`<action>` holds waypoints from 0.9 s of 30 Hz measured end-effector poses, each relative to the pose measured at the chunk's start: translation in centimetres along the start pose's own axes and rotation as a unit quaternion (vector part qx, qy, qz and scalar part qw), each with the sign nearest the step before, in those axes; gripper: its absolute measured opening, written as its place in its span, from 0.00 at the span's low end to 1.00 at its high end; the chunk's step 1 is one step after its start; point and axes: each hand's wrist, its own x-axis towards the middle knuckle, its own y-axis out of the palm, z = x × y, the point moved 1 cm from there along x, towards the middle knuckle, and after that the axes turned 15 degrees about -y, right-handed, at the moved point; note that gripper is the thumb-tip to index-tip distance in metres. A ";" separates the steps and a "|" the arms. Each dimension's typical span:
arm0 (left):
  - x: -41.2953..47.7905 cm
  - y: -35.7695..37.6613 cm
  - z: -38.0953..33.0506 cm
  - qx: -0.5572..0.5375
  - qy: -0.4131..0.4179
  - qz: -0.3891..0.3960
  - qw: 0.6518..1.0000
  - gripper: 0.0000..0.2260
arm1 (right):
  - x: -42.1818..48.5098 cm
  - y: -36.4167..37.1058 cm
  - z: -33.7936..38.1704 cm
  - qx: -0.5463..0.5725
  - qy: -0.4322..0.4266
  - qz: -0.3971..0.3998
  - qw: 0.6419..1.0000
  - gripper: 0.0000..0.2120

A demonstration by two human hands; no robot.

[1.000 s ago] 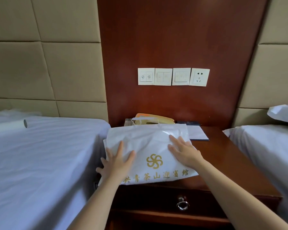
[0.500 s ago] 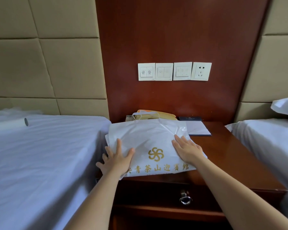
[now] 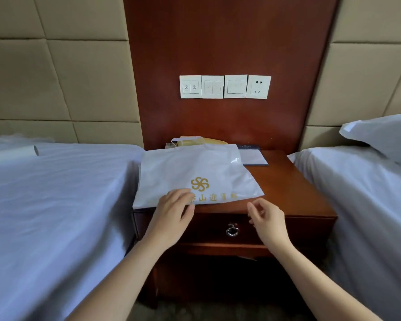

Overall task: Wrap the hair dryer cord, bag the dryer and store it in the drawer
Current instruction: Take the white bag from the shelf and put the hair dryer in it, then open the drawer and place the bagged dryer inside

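Note:
A white bag point(image 3: 195, 172) with a gold logo lies flat on the wooden nightstand point(image 3: 294, 193); what it holds is hidden. My left hand point(image 3: 175, 205) is at the bag's front edge, fingers curled over the top and thumb at the rim, pinching it. My right hand point(image 3: 266, 216) hovers off the bag, in front of the drawer point(image 3: 213, 228), with loosely curled fingers that hold nothing. The drawer is closed, and its metal ring pull point(image 3: 232, 231) hangs between my two hands. No hair dryer or cord is visible.
White-sheeted beds flank the nightstand: the left bed point(image 3: 56, 216) with a white roll point(image 3: 15, 154), the right bed point(image 3: 368, 193) with a pillow point(image 3: 384, 135). Behind the bag are a yellow phone point(image 3: 208, 141) and a notepad point(image 3: 252, 156). Wall switches and a socket point(image 3: 258, 86) sit above.
Both hands slid back from the bag's top toward its front edge. My left hand now pinches the edge, and my right hand has lifted off and dropped in front of the drawer.

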 end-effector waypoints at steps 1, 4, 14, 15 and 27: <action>-1.1 0.6 -0.2 0.010 0.042 -0.007 0.999 0.19 | -1.2 0.2 -0.5 0.013 0.029 0.014 0.999 0.11; -3.5 1.9 -0.5 0.078 0.011 0.100 0.992 0.28 | -3.9 2.2 -2.8 0.058 0.131 0.068 0.987 0.09; -4.7 3.1 -0.4 0.153 -0.087 0.189 0.966 0.26 | -2.9 6.3 -3.8 0.278 0.337 0.031 0.899 0.12; -4.7 3.1 -0.5 0.154 -0.086 0.189 0.966 0.26 | -2.8 6.4 -3.8 0.276 0.331 0.035 0.902 0.13; -7.9 1.8 -2.4 0.183 -0.104 0.208 0.955 0.22 | -8.5 0.3 -0.8 0.065 0.184 0.197 0.961 0.13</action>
